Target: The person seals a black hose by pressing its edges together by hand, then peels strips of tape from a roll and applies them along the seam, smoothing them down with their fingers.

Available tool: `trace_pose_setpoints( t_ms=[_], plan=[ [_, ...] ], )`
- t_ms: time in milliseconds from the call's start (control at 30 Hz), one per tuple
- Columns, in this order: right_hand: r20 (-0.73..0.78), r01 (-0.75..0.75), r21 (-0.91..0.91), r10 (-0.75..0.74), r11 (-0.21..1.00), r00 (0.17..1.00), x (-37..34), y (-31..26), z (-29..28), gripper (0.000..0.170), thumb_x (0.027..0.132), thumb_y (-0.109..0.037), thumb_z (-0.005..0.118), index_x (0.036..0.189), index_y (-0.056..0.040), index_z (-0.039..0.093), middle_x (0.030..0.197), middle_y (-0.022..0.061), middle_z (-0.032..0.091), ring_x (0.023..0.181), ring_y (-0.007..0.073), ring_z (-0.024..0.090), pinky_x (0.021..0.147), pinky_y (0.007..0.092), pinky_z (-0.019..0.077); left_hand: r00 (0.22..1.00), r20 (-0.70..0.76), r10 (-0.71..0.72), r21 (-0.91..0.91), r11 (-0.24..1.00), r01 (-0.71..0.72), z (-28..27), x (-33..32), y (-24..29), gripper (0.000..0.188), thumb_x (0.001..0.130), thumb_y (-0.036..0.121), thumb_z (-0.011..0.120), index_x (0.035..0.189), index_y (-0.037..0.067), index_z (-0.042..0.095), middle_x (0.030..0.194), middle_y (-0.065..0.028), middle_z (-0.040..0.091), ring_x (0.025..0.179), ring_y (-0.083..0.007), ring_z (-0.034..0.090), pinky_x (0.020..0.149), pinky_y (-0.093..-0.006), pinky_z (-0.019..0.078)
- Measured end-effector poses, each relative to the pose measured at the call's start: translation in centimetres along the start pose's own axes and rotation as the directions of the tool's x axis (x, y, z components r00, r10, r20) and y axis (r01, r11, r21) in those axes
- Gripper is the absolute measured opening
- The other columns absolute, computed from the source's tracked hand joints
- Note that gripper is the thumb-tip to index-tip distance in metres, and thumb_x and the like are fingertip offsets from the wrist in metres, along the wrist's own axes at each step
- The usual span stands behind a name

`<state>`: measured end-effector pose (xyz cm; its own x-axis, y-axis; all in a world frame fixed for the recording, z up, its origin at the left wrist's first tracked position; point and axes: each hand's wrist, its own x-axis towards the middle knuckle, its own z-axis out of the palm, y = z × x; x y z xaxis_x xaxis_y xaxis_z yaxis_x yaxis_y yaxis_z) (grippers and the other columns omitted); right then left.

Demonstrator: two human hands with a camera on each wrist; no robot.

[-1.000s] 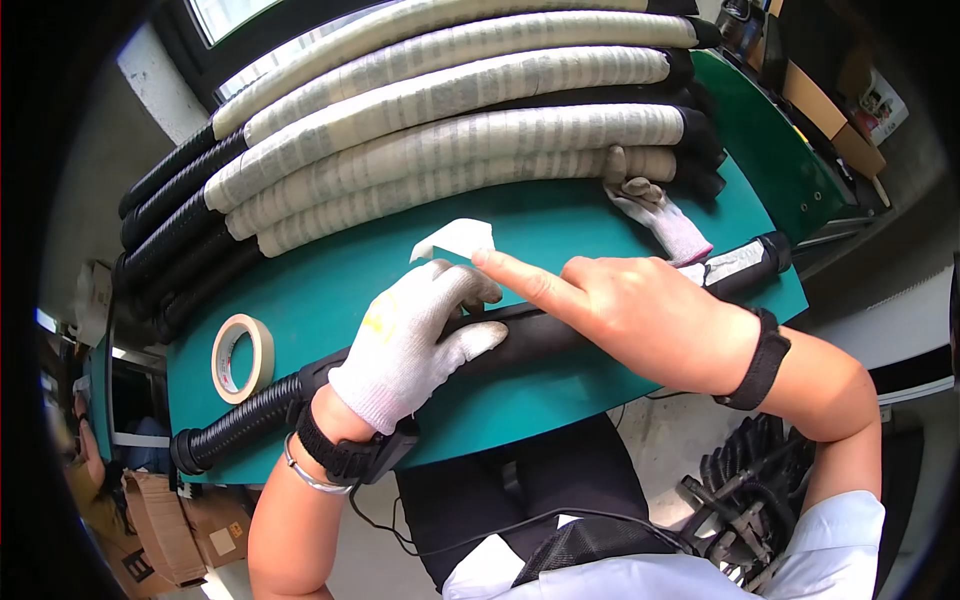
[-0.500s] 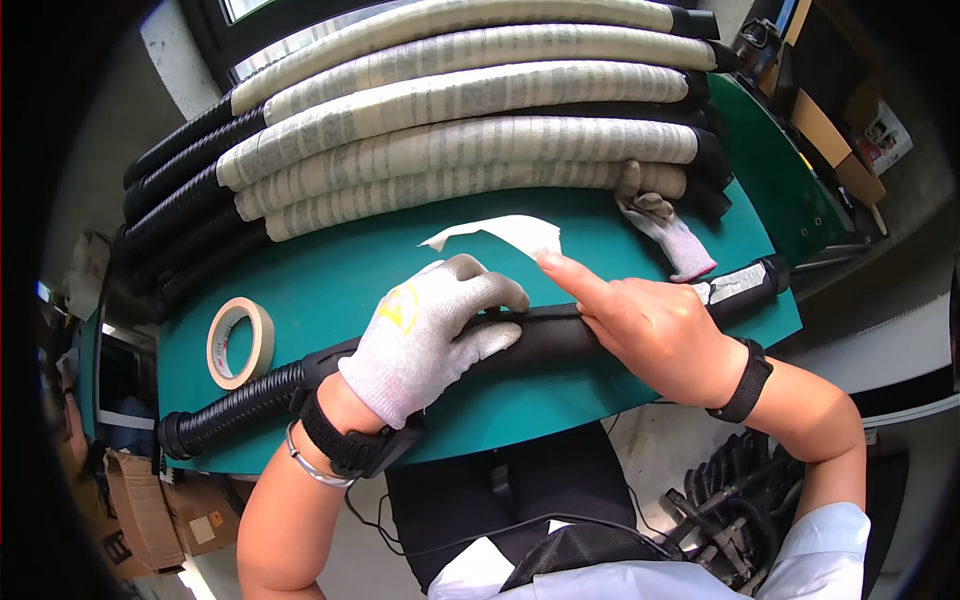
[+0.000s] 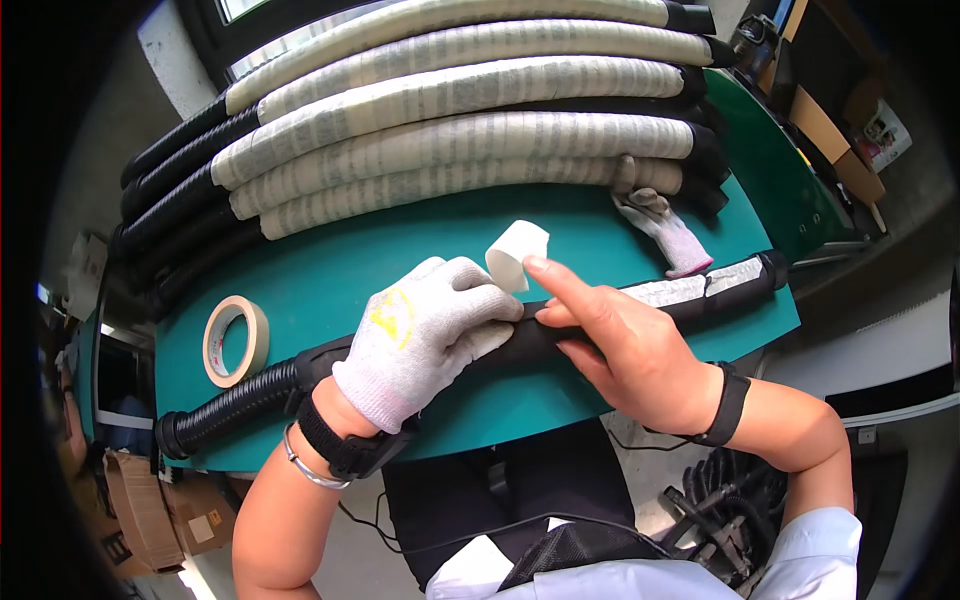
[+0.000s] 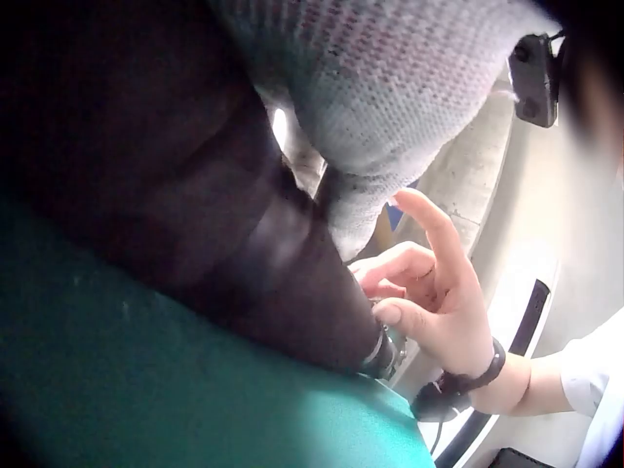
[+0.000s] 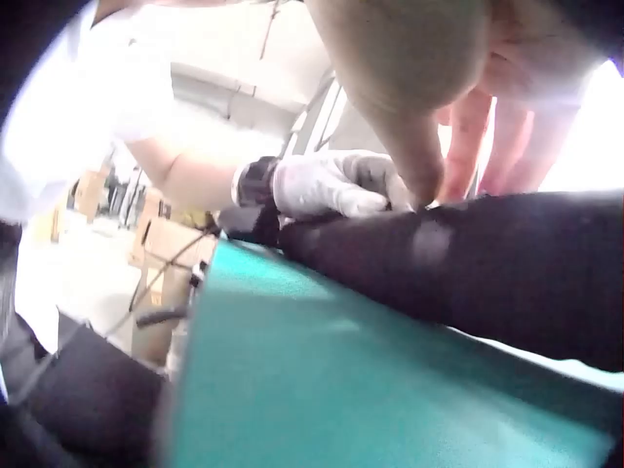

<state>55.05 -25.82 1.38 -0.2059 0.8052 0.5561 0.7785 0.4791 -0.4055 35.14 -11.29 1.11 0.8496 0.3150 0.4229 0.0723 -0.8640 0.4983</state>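
A black sleeve [image 3: 520, 345] wraps a corrugated hose [image 3: 232, 405] lying along the near side of the table. My gloved left hand [image 3: 425, 335] pinches the sleeve's upper edge near the middle, thumb on the near side. Just to its right, my bare right hand [image 3: 640, 350] pinches the same sleeve between thumb and fingers, with the index finger raised. A short strip of pale tape [image 3: 518, 250] clings to that index fingertip and curls over above the sleeve. In the right wrist view, the thumb [image 5: 414, 166] presses at the sleeve's top.
Several cream-taped hoses [image 3: 450, 85] are stacked at the back of the green table [image 3: 330, 285]. A roll of masking tape [image 3: 237, 342] lies at the left. A loose glove [image 3: 668, 235] rests at the right, near white tape [image 3: 735, 278] on the sleeve's far end.
My right hand has dropped from pointing above the sleeve to pinching it beside the left hand. The tape strip has curled up on the index fingertip. The left fingers have closed onto the sleeve.
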Motion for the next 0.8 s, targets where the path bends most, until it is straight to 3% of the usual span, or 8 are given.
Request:
trace_pose_setpoints(
  t_ms=[167,267,367,400,633,700,800],
  plan=[
    [-0.034,-0.078,0.028,0.079,0.997,0.996,-0.7,-0.7,0.4,0.097,0.073,0.013,0.077,0.16,-0.0079,0.04,0.102,0.0114,0.071,0.091,0.0291,0.067,0.082,0.0406,0.0568,1.0,-0.019,0.001,-0.011,1.0,-0.001,0.0,-0.3,0.1,0.024,0.079,0.007,0.084,0.102,0.01,0.077,0.094,-0.0094,0.071,0.091,-0.0325,0.068,0.078,-0.0405,0.055],
    [-0.054,-0.103,0.013,0.104,0.995,0.993,-0.7,-0.5,0.8,0.098,0.072,0.011,0.081,0.159,-0.0091,0.042,0.1,0.0102,0.07,0.089,0.0286,0.066,0.081,0.0413,0.0556,0.999,0.026,-0.021,0.039,0.999,0.02,-0.5,-0.4,0.2,0.034,0.076,0.011,0.088,0.107,0.007,0.074,0.097,-0.0105,0.07,0.093,-0.0318,0.069,0.081,-0.0402,0.0562],
    [-0.047,-0.107,0.011,0.108,0.994,0.993,-0.7,-0.3,0.9,0.097,0.071,0.011,0.081,0.158,-0.0109,0.044,0.098,0.0089,0.068,0.088,0.0293,0.065,0.08,0.0424,0.055,0.995,0.03,-0.091,-0.137,0.986,0.095,-1.7,-1.2,0.5,0.049,0.073,0.016,0.091,0.116,0.005,0.07,0.104,-0.0127,0.069,0.095,-0.0319,0.07,0.086,-0.0398,0.0575],
    [-0.042,-0.115,0.01,0.116,0.993,0.992,-0.8,-0.4,0.9,0.097,0.071,0.012,0.081,0.158,-0.0116,0.044,0.098,0.0085,0.068,0.088,0.0297,0.065,0.08,0.0428,0.0549,0.992,0.089,-0.09,-0.066,0.993,0.096,-2.3,-1.5,0.5,0.058,0.072,0.016,0.092,0.122,0.003,0.066,0.11,-0.0143,0.067,0.1,-0.0323,0.07,0.091,-0.0399,0.0577],
    [-0.073,-0.01,-0.034,0.007,0.999,0.997,-0.5,-0.1,1.5,0.101,0.068,0.012,0.08,0.159,-0.0136,0.043,0.118,0.0071,0.075,0.086,0.0281,0.063,0.08,0.0376,0.053,0.994,0.111,-0.024,-0.049,0.998,0.029,-2.9,-2.0,-0.1,0.058,0.071,0.012,0.091,0.123,0.004,0.067,0.11,-0.0138,0.068,0.103,-0.0326,0.068,0.091,-0.0397,0.0574],
    [-0.039,-0.026,-0.021,0.025,0.999,0.999,-0.6,0.2,1.4,0.103,0.068,0.012,0.079,0.16,-0.0131,0.042,0.121,0.0059,0.076,0.085,0.028,0.062,0.08,0.0363,0.0524,0.99,0.12,-0.076,-0.123,0.988,0.091,-3.0,-1.9,-0.6,0.059,0.071,0.012,0.092,0.124,0.005,0.068,0.11,-0.0136,0.068,0.103,-0.0329,0.068,0.089,-0.0402,0.0572],
    [-0.033,-0.052,-0.004,0.052,0.999,0.998,-0.3,0.2,1.2,0.104,0.068,0.013,0.078,0.162,-0.0127,0.04,0.116,0.0041,0.077,0.084,0.0286,0.06,0.082,0.0368,0.0527,0.99,0.095,-0.105,-0.194,0.973,0.122,-2.7,-2.0,-0.9,0.057,0.071,0.014,0.092,0.123,0.006,0.069,0.109,-0.0131,0.069,0.101,-0.0336,0.067,0.088,-0.0408,0.0568]
  ],
)
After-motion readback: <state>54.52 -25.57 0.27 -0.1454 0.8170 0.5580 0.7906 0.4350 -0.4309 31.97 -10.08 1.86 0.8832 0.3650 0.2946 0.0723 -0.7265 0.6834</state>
